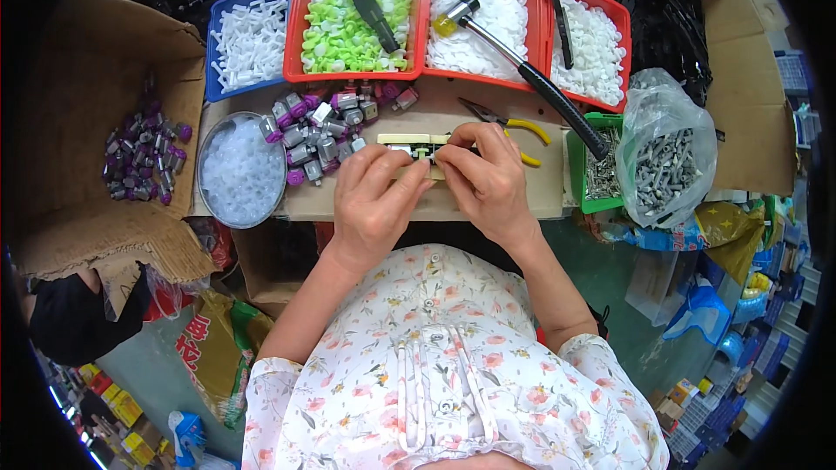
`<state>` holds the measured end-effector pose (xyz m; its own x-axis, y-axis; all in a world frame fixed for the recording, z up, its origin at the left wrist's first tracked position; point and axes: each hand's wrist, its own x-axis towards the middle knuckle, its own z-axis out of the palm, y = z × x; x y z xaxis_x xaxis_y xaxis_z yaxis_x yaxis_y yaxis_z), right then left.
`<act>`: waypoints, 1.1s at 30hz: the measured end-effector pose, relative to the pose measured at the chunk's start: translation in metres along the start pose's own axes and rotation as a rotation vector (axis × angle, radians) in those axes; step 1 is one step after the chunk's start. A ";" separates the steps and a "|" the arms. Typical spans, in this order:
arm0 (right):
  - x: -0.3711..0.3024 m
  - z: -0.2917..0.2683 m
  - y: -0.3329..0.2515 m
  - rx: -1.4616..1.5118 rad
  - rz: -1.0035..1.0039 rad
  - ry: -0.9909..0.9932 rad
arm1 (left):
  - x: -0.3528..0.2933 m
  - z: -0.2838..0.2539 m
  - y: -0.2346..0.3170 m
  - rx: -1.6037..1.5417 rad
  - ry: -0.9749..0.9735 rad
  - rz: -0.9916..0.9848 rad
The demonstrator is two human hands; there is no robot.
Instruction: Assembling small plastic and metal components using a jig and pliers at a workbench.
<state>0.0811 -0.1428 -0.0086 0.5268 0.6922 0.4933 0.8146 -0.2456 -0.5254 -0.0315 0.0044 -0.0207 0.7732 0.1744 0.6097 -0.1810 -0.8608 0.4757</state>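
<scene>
Cream plastic strip (402, 141) lies on the cardboard worktop (488, 200), pinched by both hands: left hand (376, 200) and right hand (488, 178) grip a tiny part on it. Slipping fingers could likely flick that part into the small motors (318, 126) beside them.

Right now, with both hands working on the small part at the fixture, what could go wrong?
1. The left hand and right hand pinch a tiny piece at the pale fixture; it might slip and get lost.
2. The pile of small motors lies loose close by; a hand could scatter it.
3. The hammer rests across the red trays, so a bump may tip it.
</scene>
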 end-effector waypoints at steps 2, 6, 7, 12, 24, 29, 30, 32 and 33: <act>0.001 0.000 -0.001 -0.014 -0.010 -0.015 | -0.006 0.004 -0.001 0.019 -0.008 0.045; 0.003 -0.002 -0.004 -0.059 -0.023 -0.055 | -0.011 0.009 -0.003 0.039 -0.012 0.072; 0.004 -0.003 -0.005 -0.059 -0.028 -0.060 | -0.013 0.011 -0.004 0.052 -0.019 0.088; 0.009 -0.009 -0.004 -0.081 -0.028 -0.143 | -0.019 0.013 -0.012 0.093 -0.072 0.154; 0.011 -0.009 0.002 -0.049 -0.014 -0.215 | -0.014 0.013 -0.011 0.121 -0.066 0.168; 0.012 -0.017 0.003 0.006 0.008 -0.201 | -0.010 0.010 -0.009 0.088 -0.070 0.160; 0.012 -0.022 0.003 0.057 0.025 -0.178 | -0.010 0.010 -0.009 0.088 -0.069 0.160; 0.009 -0.043 0.003 0.025 0.042 -0.132 | -0.010 0.008 -0.008 0.068 -0.078 0.142; 0.006 -0.056 0.004 -0.008 0.060 -0.085 | -0.010 0.007 -0.008 0.063 -0.076 0.144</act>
<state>0.1010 -0.1781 0.0311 0.5528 0.7309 0.4004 0.7843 -0.2938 -0.5464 -0.0334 0.0059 -0.0346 0.7859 0.0125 0.6182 -0.2567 -0.9030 0.3445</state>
